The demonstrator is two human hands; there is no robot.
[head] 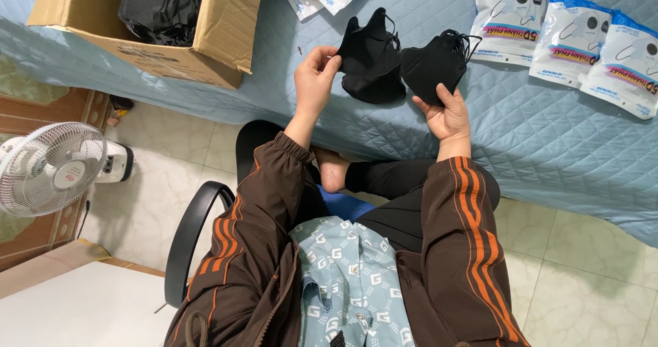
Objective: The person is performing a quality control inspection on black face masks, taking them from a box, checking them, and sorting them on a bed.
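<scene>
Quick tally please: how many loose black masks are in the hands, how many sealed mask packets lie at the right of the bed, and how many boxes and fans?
Black masks in hand: 2, one in the left hand at, one in the right hand at
Sealed packets at right: 3
Cardboard box: 1
Fan: 1
Total: 7

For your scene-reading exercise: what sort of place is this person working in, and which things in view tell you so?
Probably a room at home used for packing. A bed with a quilted blue cover serves as the worktable, a fan stands on the tiled floor, and a cardboard box holds black masks.
</scene>
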